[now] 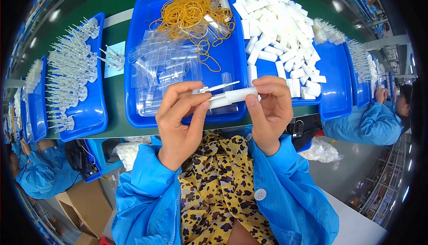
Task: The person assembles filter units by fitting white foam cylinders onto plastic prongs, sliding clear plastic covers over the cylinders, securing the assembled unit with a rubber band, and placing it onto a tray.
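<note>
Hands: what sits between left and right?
Head view: a white foam-like block and slim white prongs, between the left hand and right hand.

The left fingers hid the left ends of the thin white sticks, and the right fingers covered the right end of the white tube. Loose rubber bands lay over part of the clear plastic pieces. The patterned top ran off the lower edge. Near the dark left rim, small white things seemed too blurred to name.
</note>
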`<state>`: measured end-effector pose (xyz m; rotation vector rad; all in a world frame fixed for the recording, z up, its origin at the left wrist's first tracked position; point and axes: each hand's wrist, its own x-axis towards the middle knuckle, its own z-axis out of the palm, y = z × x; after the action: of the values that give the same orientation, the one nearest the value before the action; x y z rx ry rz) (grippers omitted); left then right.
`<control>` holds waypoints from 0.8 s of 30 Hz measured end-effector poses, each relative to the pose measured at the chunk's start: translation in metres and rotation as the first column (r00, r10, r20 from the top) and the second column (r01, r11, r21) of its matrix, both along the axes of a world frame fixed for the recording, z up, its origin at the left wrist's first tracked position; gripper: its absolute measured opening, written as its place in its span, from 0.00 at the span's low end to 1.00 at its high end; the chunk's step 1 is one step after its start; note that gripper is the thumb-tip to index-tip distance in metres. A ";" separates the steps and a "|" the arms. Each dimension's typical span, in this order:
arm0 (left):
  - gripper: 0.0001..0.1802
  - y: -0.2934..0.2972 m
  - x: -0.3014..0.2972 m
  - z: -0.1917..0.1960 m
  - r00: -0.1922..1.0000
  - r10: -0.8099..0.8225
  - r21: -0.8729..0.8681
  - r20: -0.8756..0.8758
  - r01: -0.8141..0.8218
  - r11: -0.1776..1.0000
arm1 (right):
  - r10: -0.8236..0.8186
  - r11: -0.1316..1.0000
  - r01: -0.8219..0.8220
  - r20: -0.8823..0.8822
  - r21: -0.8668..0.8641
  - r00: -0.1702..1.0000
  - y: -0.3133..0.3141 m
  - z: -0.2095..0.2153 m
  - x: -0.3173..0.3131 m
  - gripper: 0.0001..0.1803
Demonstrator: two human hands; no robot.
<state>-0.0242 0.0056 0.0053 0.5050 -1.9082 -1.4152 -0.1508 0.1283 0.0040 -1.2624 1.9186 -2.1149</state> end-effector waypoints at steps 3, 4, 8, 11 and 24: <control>0.08 0.000 0.001 -0.001 0.998 -0.002 -0.149 0.059 0.011 0.989 | 0.058 0.998 -0.051 0.309 -0.029 0.949 -0.004 0.003 0.001 0.11; 0.08 0.000 0.000 -0.001 0.998 -0.004 -0.149 0.058 0.012 0.989 | 0.056 0.998 -0.050 0.309 -0.029 0.949 -0.004 0.001 0.001 0.11; 0.08 0.000 -0.004 -0.004 0.996 0.086 -0.306 0.018 -0.076 0.949 | 0.005 0.999 -0.010 0.100 0.051 0.995 -0.004 -0.004 -0.001 0.09; 0.08 0.000 -0.006 -0.003 0.995 0.097 -0.339 0.018 -0.086 0.937 | -0.044 0.996 0.038 0.087 0.077 0.995 -0.004 -0.001 -0.003 0.09; 0.10 0.000 -0.007 -0.007 0.998 0.055 -0.300 0.032 -0.043 0.953 | -0.017 0.981 0.036 -0.101 0.191 0.995 -0.005 -0.001 -0.007 0.07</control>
<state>-0.0312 0.0057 -0.0018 0.4318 -2.0809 -1.0644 -0.1582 0.1238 0.0028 -1.3312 2.1307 -1.8548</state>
